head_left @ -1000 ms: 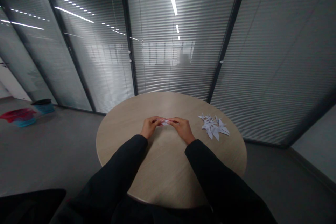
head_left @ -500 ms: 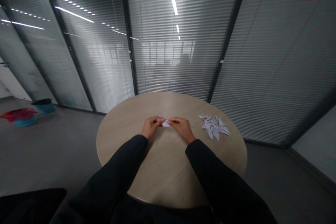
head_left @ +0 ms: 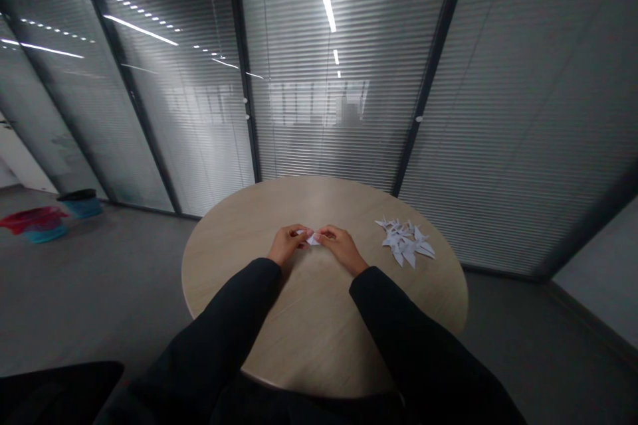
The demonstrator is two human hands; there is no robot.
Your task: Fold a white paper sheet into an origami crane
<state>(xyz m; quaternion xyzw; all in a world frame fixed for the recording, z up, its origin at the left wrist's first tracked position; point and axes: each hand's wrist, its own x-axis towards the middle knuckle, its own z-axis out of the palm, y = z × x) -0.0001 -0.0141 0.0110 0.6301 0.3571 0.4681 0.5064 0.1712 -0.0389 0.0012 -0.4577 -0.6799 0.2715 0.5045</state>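
Between my two hands is a small folded piece of white paper (head_left: 313, 240), held just above the middle of the round wooden table (head_left: 294, 325). My left hand (head_left: 288, 244) pinches its left side with thumb and fingers. On the other side, my right hand (head_left: 341, 246) grips the paper between thumb and fingertips. Much of the paper is hidden behind the fingers, so its full shape cannot be told. To the right of my right hand lies a pile of white folded paper cranes (head_left: 406, 241).
Glass partitions with blinds (head_left: 323, 146) stand close behind the table's far edge. On the floor at the left are a blue bin with a red liner (head_left: 42, 226) and a blue bin with a black liner (head_left: 82, 204). A dark object (head_left: 60, 392) sits at the lower left.
The fingers of both hands have shifted slightly around the paper, and less of it shows between them. The pile of cranes stays as it was.
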